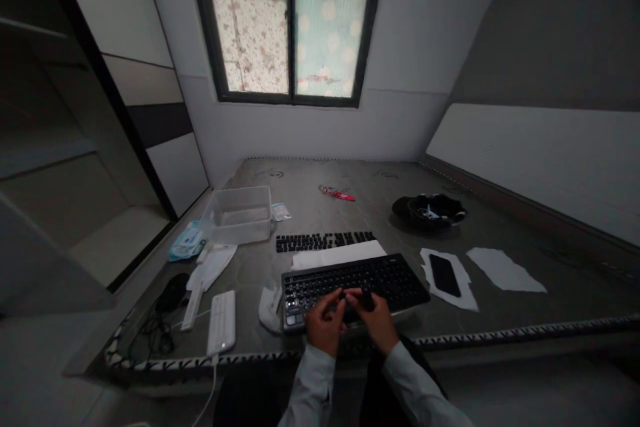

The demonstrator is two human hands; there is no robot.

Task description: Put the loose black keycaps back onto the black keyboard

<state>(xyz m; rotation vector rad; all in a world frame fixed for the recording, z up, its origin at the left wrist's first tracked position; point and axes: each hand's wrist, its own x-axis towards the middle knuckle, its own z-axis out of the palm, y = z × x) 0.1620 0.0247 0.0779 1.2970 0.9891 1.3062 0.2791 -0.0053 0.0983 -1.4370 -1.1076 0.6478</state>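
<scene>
A black keyboard (pixel 350 280) lies across the front of the grey mattress, with many bare key sockets showing. Over its near edge, my left hand (pixel 324 325) is closed in a pinch around a small dark piece, too small to name for certain. Close beside it, my right hand (pixel 377 323) is closed around a short black object (pixel 369 299) whose kind I cannot make out. The fingertips of both hands almost meet. Behind the keyboard, loose black keycaps (pixel 320 241) lie in rows beyond a white paper strip (pixel 340 255).
Left: a clear plastic bin (pixel 240 213), a blue wipes packet (pixel 187 241), a white power strip (pixel 221 322) with its cord, and a crumpled tissue (pixel 271 310). Right: a phone (pixel 445 275) on paper, another paper sheet (pixel 507 270), a black cap (pixel 430 210). Red-handled keys (pixel 337 193) lie farther back.
</scene>
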